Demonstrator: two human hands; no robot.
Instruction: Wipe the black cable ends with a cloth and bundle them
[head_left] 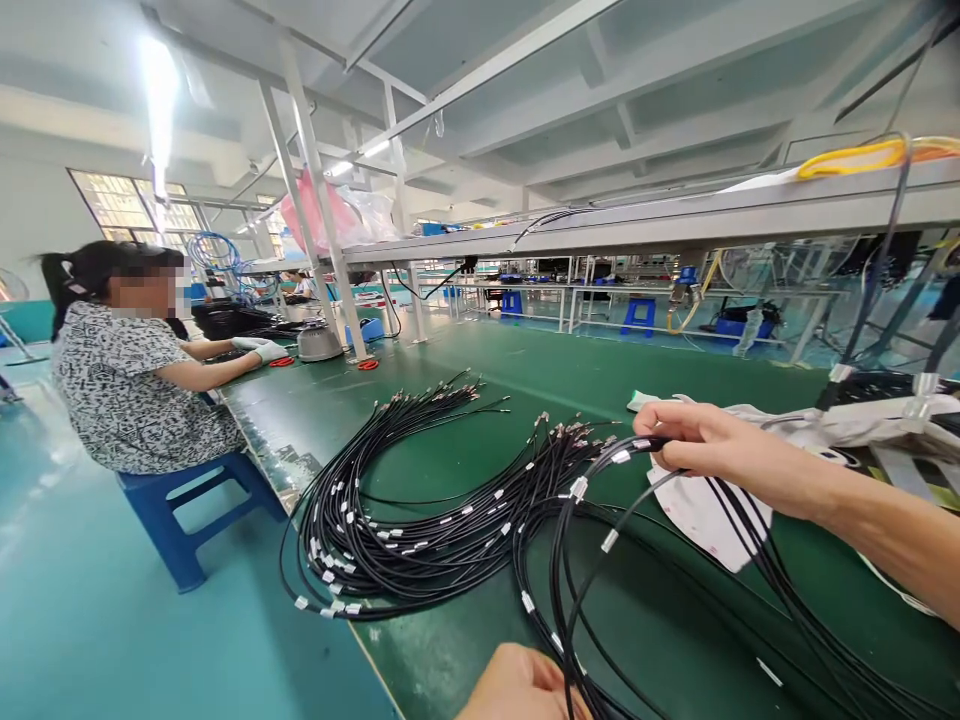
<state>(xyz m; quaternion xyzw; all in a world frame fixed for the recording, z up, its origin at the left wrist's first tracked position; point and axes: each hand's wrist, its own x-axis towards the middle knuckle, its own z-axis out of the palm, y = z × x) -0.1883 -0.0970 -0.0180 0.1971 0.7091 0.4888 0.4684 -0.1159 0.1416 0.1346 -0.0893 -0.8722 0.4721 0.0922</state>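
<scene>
R hand [701,440] pinches a bunch of black cables [577,560] w/ white tags, fingers closed on them above the green bench [525,380]; L hand [517,690], low at frame edge, is closed round the same loop's bottom. Bigger coil of tagged cables [390,530] lies left of both hands, white cloth [705,510] under R hand. Co-worker [127,370] in white gloves sits far left, well apart.

Bright ceiling-tube [159,110] glare, wide-angle warping at edges

Two bare hands, left [517,690] and right [694,440]; one seated co-worker [135,370]; one blue stool [187,500]; dozens of black cables [420,520], too many to count.
</scene>
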